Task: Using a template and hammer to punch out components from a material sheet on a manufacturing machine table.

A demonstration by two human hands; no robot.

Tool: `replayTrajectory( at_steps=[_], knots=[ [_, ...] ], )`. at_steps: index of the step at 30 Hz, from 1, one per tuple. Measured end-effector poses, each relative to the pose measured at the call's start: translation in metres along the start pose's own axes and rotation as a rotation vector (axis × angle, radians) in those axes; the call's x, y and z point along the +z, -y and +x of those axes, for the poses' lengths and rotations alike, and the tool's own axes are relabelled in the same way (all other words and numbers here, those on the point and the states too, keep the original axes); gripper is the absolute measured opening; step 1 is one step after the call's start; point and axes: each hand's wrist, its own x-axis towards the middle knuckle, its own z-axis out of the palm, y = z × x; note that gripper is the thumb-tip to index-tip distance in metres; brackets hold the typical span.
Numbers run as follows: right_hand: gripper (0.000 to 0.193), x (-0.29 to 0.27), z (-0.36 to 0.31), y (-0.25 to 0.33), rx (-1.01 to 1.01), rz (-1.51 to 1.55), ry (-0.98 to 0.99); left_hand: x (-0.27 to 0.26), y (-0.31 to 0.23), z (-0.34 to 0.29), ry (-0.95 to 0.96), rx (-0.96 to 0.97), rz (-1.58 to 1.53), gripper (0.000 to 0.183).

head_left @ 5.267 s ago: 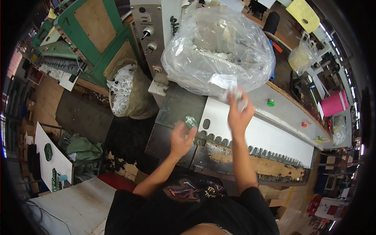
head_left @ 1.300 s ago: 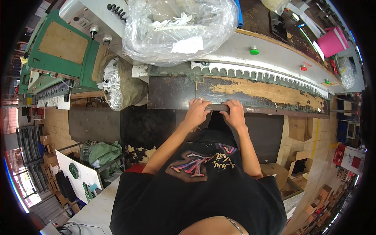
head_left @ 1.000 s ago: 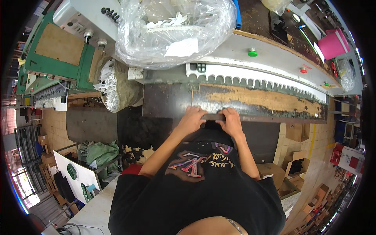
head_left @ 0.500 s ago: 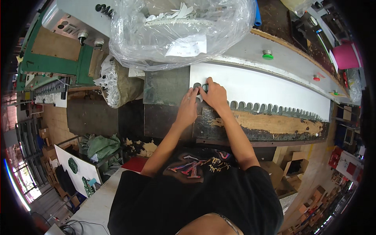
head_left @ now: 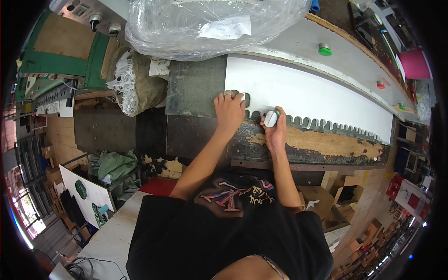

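Note:
A long white sheet [head_left: 298, 88] lies on the dark work board, its near edge cut into a row of rounded notches. My left hand [head_left: 229, 109] is at the sheet's left end. Its fingers are bent together beside a dark oval cutout, and a small white cut-out piece [head_left: 243, 97] shows at the fingertips. My right hand [head_left: 276, 133] is raised just over the notched edge. Between its thumb and fingers is a small oval cutting die [head_left: 278, 111] with a dark green rim, its face turned up and filled with white material [head_left: 270, 119].
A clear plastic bag [head_left: 205, 30] with a paper label sits beyond the sheet. A grey machine beam [head_left: 294, 49] with a green button [head_left: 325, 49] runs behind it. Worn brown wood [head_left: 326, 144] borders the near side. A sack of white scraps [head_left: 128, 84] stands left.
My right hand has moved right and toward me, lifting the die off the sheet. My left hand stays near the sheet's left end, fingers now curled at the cutout. The view has shifted slightly.

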Motion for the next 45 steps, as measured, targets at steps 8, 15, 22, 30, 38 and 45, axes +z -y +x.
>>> replayTrajectory(
  at_steps=[8,15,22,30,38,45],
  knots=[
    [0.047,-0.003,-0.018,-0.006,0.036,-0.024,-0.103,0.011,-0.023,0.009,-0.012,0.041,0.316,0.019],
    [0.041,0.002,-0.025,0.003,0.146,-0.068,0.014,-0.003,-0.011,-0.002,0.049,0.113,-0.134,0.010],
    [0.009,0.009,-0.030,-0.002,0.079,-0.128,-0.037,-0.028,-0.061,-0.042,0.115,-0.173,-0.967,0.012],
    [0.017,0.049,-0.037,0.005,-0.051,-0.403,0.137,-0.034,-0.062,-0.046,0.081,-0.255,-0.936,0.034],
    [0.026,0.050,-0.049,-0.003,-0.146,-0.114,0.112,-0.047,-0.053,-0.039,0.022,-0.348,-1.262,0.035],
    [0.033,0.053,-0.056,0.009,0.088,-0.217,0.183,-0.064,-0.050,-0.047,0.162,-0.222,-1.063,0.034]
  ],
)
